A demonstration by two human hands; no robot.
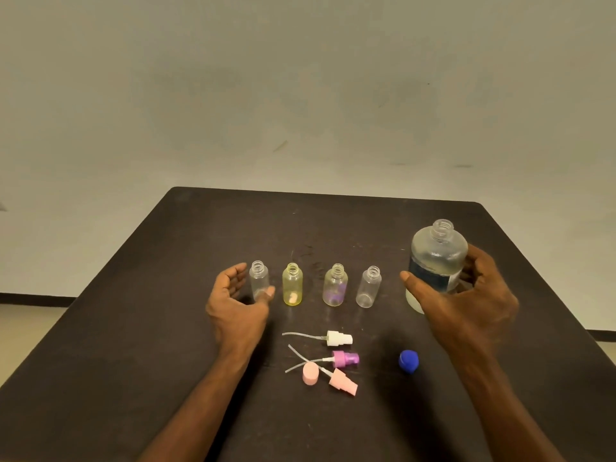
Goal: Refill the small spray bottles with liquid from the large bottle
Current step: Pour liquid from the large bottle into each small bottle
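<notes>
Now right hand point(466, 305) grips large clear uncapped bottle point(436, 261); left hand point(238, 300) cupped, thumb touching leftmost small clear plastic bottle point(259, 280). Likely next: lift, tilt neck over that mouth, pour slowly.

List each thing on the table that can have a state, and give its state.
Large bottle: upright, uncapped, gripped by right hand.
Blue cap: off, lying on table.
Four small bottles: upright, open, apparently empty.
Leftmost small bottle: left hand cupped around it.
Three spray heads: detached, lying down.
Pink cap: off, lying loose.
</notes>
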